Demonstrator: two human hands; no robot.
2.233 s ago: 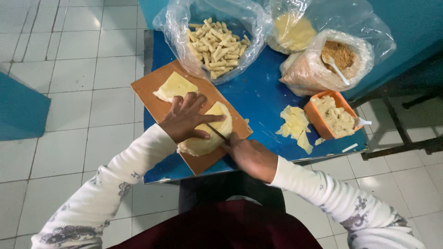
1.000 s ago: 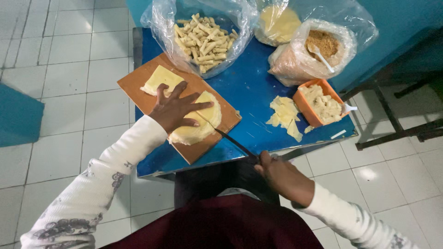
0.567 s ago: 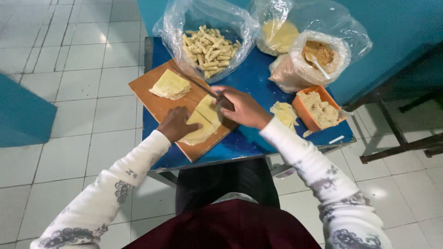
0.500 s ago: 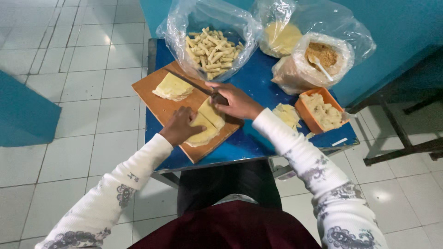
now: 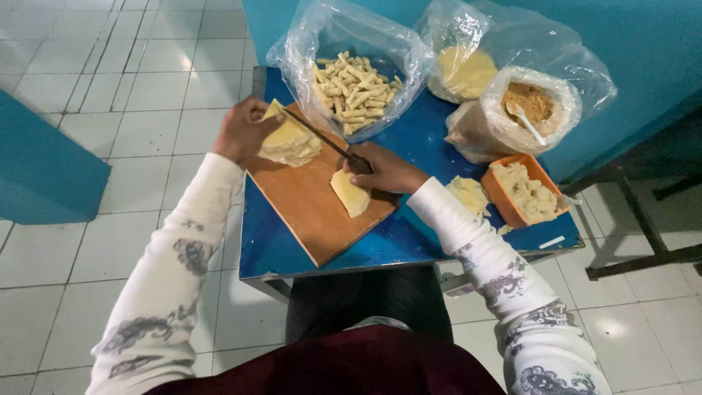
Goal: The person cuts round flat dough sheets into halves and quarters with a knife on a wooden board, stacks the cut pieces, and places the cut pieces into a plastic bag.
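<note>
Blue table (image 5: 409, 238) (three clear bags (image 5: 351, 66))

We see even, fairly bright indoor light from overhead, cool in tone. Glare sits on the floor tiles (image 5: 621, 329), well to the right of the right hand (image 5: 384, 170), and glints show on the clear plastic bags (image 5: 351, 44) just beyond it. Shadows are soft: a faint one under the left hand (image 5: 245, 132) on the cutting board (image 5: 311, 208), and a darker one beneath the blue table (image 5: 409, 241). Focus is fair around both hands; the knife blade (image 5: 318, 135) reads thin but clear. Wide-angle bending shows at the edges, where tile lines curve. Near sleeves look slightly soft.
</note>
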